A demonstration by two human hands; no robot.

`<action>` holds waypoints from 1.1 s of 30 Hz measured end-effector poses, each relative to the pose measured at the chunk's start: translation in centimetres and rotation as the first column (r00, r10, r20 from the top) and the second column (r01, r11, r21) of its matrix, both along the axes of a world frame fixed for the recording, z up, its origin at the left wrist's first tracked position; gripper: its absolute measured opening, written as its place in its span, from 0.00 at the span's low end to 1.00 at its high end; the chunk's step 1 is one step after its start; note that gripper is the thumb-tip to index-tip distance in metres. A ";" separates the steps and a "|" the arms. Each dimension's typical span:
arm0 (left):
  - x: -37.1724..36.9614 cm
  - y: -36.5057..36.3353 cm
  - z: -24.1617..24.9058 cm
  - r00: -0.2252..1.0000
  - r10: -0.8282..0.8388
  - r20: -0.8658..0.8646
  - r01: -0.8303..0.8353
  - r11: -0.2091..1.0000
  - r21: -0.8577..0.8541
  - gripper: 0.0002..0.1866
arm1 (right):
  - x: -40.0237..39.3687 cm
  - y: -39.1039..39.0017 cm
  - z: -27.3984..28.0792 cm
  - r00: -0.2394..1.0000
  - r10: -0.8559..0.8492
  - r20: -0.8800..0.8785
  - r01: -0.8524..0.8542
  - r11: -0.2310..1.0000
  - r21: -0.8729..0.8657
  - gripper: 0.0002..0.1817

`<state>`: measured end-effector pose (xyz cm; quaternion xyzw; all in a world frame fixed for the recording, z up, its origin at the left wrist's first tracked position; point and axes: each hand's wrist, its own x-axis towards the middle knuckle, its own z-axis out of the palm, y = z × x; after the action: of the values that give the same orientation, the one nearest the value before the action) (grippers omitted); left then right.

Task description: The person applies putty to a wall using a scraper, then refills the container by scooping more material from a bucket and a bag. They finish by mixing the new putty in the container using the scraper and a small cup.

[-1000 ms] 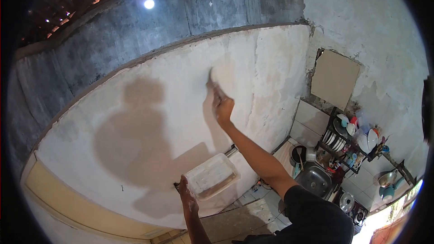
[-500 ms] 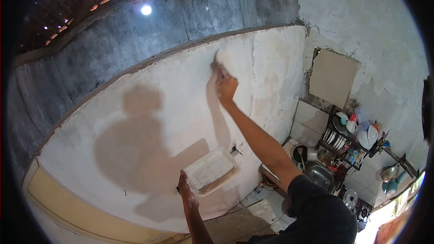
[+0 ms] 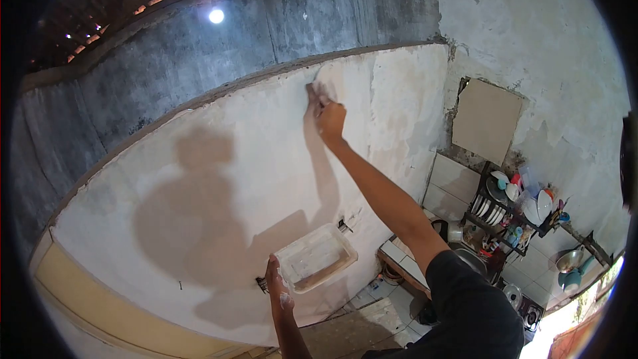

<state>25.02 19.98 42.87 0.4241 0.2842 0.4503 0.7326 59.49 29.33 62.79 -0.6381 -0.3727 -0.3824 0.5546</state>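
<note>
My right hand (image 3: 327, 108) is raised to the upper part of the white wall (image 3: 266, 153), closed round something pale and blurred that touches the surface. What it holds is too smeared to name. Lower down, my left hand (image 3: 278, 284) grips the left edge of a shallow rectangular tray (image 3: 316, 257). Whitish paste coats the inside of the tray, and white smears mark my left hand. Shadows of my head, arm and the tray fall on the wall.
A bare grey wall (image 3: 199, 46) rises above the white one, with a lit bulb (image 3: 216, 16) before it. At the right are a dish rack (image 3: 492, 203), hanging pans (image 3: 570, 260), a stove (image 3: 531, 317) and a tiled counter (image 3: 405, 262).
My right hand has shifted slightly down and left along the wall. The tray and my left hand sit slightly lower and to the right in view.
</note>
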 end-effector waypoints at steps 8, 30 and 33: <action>-0.3 1.9 -4.3 0.992 0.128 -0.013 -0.126 0.985 0.121 0.30 | -0.7 -5.0 2.9 0.961 0.270 -0.068 -0.198 0.834 0.516 0.12; -1.5 1.8 -4.8 0.991 0.113 -0.065 -0.107 0.990 0.089 0.32 | -1.0 -1.8 2.2 0.999 0.034 0.036 -0.035 0.999 0.038 0.14; -1.7 1.2 -3.1 0.998 -0.055 -0.043 0.058 0.996 0.065 0.43 | -3.0 -4.7 2.3 0.881 0.472 -0.026 -0.454 0.860 0.234 0.13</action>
<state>23.27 21.18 39.72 0.4653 0.2721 0.4298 0.7243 56.51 24.60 65.08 -0.4793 -0.4470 -0.2503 0.7126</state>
